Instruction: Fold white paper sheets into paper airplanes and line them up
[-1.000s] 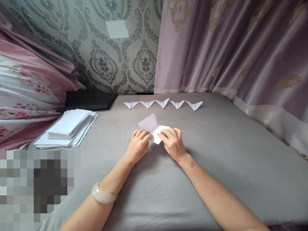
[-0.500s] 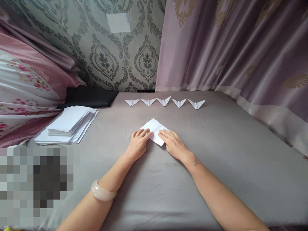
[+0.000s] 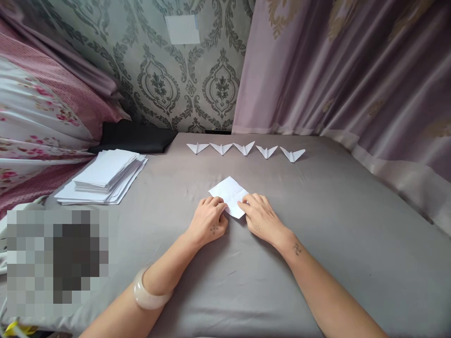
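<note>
A white sheet of paper [image 3: 229,188] with crease lines lies on the grey cloth, one corner pointing away from me. My left hand [image 3: 210,217] is closed at its left edge, fingers curled and thumb on the paper. At the right edge, my right hand [image 3: 263,215] pinches the sheet between thumb and bent fingers. Parts of both side corners are hidden under the hands. Beyond the sheet, several small folded paper planes [image 3: 244,149] stand in a row with their wings spread.
A stack of white paper [image 3: 105,171] sits at the left, before a black folded item [image 3: 134,136]. Grey cloth [image 3: 352,225] covers the flat surface. Purple curtains [image 3: 299,70] hang at the right; a patterned wall stands behind. The lower left is pixelated.
Both hands have shifted from lying spread on the sheet to curled fingers at its side edges. The view has moved slightly, so everything sits a little further right.
</note>
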### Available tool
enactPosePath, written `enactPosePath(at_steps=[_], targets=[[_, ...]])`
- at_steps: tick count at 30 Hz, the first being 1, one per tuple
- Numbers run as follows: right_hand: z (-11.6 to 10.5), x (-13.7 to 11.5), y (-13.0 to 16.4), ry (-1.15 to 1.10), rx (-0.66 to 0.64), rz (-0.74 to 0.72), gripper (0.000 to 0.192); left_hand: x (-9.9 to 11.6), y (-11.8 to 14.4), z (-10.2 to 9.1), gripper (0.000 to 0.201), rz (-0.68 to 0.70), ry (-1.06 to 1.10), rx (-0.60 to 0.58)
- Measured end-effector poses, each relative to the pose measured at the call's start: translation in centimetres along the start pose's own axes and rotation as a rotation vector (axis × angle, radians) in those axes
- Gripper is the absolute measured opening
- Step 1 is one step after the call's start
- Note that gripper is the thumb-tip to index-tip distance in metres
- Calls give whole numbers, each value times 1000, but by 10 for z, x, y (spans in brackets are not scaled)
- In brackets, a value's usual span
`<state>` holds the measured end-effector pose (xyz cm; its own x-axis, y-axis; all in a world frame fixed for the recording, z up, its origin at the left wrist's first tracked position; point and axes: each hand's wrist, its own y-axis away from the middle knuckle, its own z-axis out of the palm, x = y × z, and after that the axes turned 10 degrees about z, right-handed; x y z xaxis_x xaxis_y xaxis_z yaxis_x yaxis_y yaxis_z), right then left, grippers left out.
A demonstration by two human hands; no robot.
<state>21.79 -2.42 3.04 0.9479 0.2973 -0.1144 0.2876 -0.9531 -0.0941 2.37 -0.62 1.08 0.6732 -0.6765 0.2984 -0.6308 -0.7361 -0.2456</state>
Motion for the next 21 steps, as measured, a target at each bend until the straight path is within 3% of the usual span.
enactPosePath(at_steps=[7, 14, 21], targets=[[-1, 8, 0, -133, -49, 66, 12, -2, 0, 4, 16, -80, 130, 72], [3, 12, -8, -298, -26, 174, 26, -7, -1, 10, 12, -202, 223, 159], [19, 8, -15, -221, 82, 282, 35, -8, -8, 14, 14, -247, 236, 199]])
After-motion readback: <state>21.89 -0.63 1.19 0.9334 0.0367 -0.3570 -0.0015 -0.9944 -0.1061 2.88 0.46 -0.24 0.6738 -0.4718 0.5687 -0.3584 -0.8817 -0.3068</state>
